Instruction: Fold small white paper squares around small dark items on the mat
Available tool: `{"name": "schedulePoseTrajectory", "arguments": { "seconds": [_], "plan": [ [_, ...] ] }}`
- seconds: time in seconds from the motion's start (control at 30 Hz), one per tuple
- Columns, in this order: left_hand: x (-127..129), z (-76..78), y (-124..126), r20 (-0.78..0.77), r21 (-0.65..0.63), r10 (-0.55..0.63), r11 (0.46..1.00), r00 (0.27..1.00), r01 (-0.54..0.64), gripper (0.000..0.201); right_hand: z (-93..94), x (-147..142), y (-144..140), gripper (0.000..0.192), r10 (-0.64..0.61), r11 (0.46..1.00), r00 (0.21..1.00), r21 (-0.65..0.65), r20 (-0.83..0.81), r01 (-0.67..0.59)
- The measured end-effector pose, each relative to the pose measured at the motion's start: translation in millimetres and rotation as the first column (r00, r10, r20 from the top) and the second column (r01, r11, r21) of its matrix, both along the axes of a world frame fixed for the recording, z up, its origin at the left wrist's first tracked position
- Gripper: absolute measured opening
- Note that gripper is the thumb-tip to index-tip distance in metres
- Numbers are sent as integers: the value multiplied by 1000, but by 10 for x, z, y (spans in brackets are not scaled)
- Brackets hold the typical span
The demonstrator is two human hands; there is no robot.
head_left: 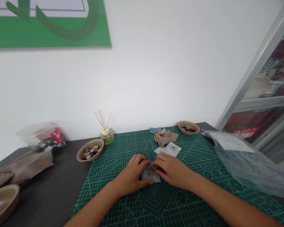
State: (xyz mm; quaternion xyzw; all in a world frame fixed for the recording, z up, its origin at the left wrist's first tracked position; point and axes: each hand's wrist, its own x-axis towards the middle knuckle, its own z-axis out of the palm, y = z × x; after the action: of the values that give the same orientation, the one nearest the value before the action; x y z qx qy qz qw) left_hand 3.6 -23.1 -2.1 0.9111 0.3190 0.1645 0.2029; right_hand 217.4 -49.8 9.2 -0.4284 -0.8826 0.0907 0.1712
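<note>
Both my hands rest on the green cutting mat [123,189] around a small translucent pouch [149,174] with dark contents. My left hand [132,175] pinches the pouch's left side. My right hand [172,170] presses on its right edge, fingers curled over it. Just beyond my right hand lie two white paper squares [173,148], one with a brown speck on it. A crumpled beige cloth [165,136] sits behind them on the mat.
A tan bowl of brown and pale pieces [90,150] stands left of the mat, a second bowl [188,127] at the back right. A reed diffuser [106,135], a clear jar [42,137], folded beige cloth [21,168] and a clear plastic bag [246,160] surround the mat.
</note>
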Motion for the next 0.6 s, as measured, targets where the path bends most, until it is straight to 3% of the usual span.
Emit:
{"name": "schedulePoseTrajectory", "arguments": {
  "seconds": [0.1, 0.3, 0.6],
  "plan": [
    [-5, -3, -2, 1, -3, -1, 1000, 1000, 1, 54, -7, 9, 20, 7, -53, 999, 999, -4, -1, 53],
    [-10, -15, -1, 1, 0, -5, 1000, 1000, 5, 53, -16, 3, 14, 14, 50, 999, 999, -4, 12, -50],
    [-8, -14, 1, 3, 11, -10, 1000, 1000, 10, 52, -14, 2, 4, 14, 58, 998, 998, -3, 4, -58]
  ]
}}
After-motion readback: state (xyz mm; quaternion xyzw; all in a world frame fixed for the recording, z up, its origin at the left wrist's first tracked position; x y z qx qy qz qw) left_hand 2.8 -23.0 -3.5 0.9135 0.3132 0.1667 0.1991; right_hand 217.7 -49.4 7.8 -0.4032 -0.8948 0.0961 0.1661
